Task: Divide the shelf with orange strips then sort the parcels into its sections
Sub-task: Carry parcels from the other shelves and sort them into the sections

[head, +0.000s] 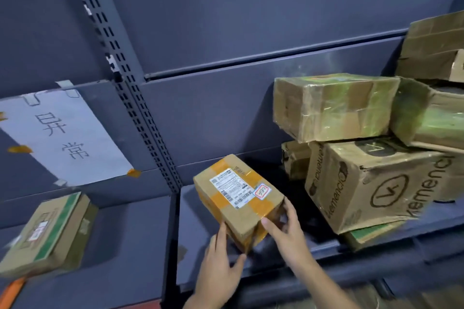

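A small cardboard parcel (238, 198) with orange tape and a white shipping label sits tilted on the dark grey shelf (198, 228), at its left end. My left hand (221, 268) holds its near left corner from below, fingers along the side. Over on the near right end, my right hand (283, 228) grips the parcel with thumb and fingers spread over the face. A pile of larger parcels (364, 178) stands on the right of the same shelf. An orange strip (12, 293) shows at the bottom left corner.
A perforated upright post (140, 113) separates this bay from the left bay, where a green-taped box (47, 233) lies and a white handwritten paper sign (62, 133) hangs on the back panel. More boxes (437, 47) are stacked at the top right.
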A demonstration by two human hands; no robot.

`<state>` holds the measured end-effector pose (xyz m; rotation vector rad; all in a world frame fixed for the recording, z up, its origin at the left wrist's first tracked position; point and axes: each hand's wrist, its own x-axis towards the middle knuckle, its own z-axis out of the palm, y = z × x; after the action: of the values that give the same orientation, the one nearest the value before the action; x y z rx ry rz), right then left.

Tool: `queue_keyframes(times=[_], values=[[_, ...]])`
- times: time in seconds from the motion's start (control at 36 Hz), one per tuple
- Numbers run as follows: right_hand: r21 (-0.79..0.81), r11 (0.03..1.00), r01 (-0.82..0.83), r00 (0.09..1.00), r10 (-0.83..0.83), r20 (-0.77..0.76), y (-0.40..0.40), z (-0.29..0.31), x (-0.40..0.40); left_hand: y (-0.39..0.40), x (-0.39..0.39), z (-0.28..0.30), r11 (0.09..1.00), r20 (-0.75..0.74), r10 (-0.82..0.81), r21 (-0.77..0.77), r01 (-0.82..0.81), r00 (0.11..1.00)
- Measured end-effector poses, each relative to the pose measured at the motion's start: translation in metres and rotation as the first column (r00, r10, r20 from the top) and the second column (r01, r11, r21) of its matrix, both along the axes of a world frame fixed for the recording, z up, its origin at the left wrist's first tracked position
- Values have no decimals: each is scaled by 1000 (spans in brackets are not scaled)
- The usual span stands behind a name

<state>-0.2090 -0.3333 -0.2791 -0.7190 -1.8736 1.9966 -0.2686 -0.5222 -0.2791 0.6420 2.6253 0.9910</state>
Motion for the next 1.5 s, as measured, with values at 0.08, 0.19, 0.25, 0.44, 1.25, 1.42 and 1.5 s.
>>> queue_keyframes(times=[0.08,0.19,0.25,0.44,1.25,1.42,1.5], values=[[42,999,11,1000,-12,8,-7,8,0,-7,3,-1,1000,47,-19,14,19,999],[99,994,35,999,-37,21,-19,8,1,-15,-8,3,995,88,27,98,-36,996],[124,992,34,998,-39,39,-26,4,2,-17,-20,7,985,101,81,147,-96,992],[220,975,25,994,-48,101,-50,-14,0,-18,-88,33,921,142,196,312,-232,970],[158,974,164,983,-174,57,-65,3,1,-46,-114,10,813,379,-106,565,-139,920],[85,991,103,994,-105,27,-60,8,5,-59,-78,21,770,392,-53,602,-212,919],[60,995,86,996,-85,-18,-55,12,7,-64,-55,31,710,377,-20,658,-252,926]])
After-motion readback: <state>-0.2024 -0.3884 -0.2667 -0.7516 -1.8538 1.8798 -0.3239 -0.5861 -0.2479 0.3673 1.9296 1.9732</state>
